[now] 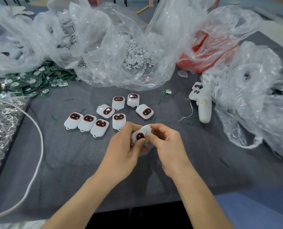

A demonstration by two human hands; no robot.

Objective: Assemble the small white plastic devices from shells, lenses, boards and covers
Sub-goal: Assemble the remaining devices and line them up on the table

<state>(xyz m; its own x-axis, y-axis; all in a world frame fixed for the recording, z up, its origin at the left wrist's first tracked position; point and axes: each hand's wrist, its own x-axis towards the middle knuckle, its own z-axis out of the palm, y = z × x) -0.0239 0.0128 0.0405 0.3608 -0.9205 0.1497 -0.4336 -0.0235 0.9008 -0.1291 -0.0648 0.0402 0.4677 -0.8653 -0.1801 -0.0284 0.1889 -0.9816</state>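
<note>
Grey worktop (68, 154) carries clear plastic bags (114, 47) across the far side, w/ a heap of green boards (26, 81) far left and a white controller (201, 103) on the right. Both hands meet near centre: L hand (121, 151) and R hand (167, 146) each curl fingers round one white device (141, 133), its dark red-rimmed window facing up. Eight finished devices (107, 111) lie in a loose cluster just beyond the hands.
</note>
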